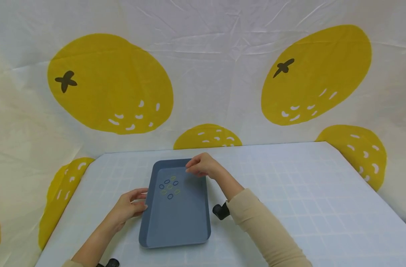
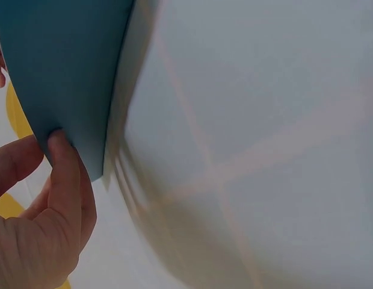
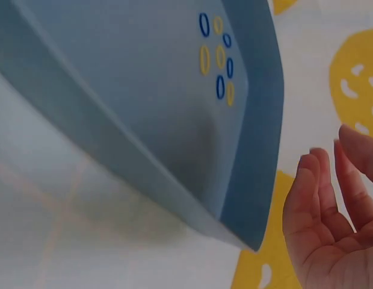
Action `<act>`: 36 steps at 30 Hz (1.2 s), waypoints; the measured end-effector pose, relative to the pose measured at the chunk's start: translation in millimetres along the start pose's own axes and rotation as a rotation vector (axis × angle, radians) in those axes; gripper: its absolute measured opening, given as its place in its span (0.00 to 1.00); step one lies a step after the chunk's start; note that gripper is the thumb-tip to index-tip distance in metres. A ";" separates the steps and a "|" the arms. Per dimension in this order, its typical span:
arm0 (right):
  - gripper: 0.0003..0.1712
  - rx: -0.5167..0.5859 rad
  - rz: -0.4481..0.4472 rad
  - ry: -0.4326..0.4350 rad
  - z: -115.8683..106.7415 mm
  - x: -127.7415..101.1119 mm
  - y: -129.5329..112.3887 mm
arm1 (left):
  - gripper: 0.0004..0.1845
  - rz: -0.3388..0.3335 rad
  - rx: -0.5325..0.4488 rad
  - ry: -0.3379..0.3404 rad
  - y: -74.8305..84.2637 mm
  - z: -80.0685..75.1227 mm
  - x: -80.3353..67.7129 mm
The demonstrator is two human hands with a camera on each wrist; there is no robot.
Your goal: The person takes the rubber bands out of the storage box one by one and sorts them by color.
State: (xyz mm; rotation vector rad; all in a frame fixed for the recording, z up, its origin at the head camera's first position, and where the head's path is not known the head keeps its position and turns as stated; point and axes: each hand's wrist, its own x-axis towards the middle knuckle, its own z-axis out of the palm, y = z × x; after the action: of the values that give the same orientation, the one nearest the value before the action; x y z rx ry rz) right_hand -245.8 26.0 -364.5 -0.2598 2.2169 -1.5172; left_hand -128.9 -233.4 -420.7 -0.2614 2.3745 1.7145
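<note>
On the surface (image 1: 289, 193), near the front-left of the gridded cover, sits a blue-grey tray (image 1: 176, 222), long side running away from the person. Small rings (image 1: 169, 187), blue and yellow-green, lie loose in a cluster on the tray floor toward its far end; same cluster shows in the right wrist view (image 3: 218, 57).

Left hand (image 1: 127, 207) is at the tray's left wall, fingers loosely curled, thumb and fingertips touching the rim. Left wrist view shows a fingertip pressed on the outer wall of the tray (image 2: 60, 72). Reads as a steadying hold so the tray doesn't slide, judging from the light contact.

Right hand (image 1: 203, 165) hovers over the far right corner, just above the rings, fingertips drawn together as if pinching. Cannot tell if anything is between them; too small. In the right wrist view the fingers (image 3: 313, 198) look relaxed and hold nothing visible.

Wrist cameras (image 1: 220, 210) strapped on both arms. Backdrop: white cloth with big yellow fruit prints (image 1: 109, 83).
</note>
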 end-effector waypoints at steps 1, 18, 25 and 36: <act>0.10 0.007 0.002 -0.003 2.8 0.2 -0.1 | 0.32 0.000 0.000 0.000 -0.3 0.0 0.1; 0.14 0.021 0.003 -0.038 33.5 7.1 2.7 | 0.32 -0.012 0.000 0.009 0.6 1.0 0.4; 0.12 -0.004 0.011 -0.035 42.7 8.9 8.0 | 0.33 -0.020 0.004 0.013 0.7 0.5 1.4; 0.09 -0.112 -0.015 0.011 56.1 13.2 25.9 | 0.32 -0.025 0.006 0.012 0.4 0.6 2.0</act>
State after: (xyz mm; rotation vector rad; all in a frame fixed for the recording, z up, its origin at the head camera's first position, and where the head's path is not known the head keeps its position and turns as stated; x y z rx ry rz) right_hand -229.6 -16.4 -408.5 -0.3042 2.3172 -1.4066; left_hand -130.9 -232.7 -421.0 -0.3002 2.3733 1.6996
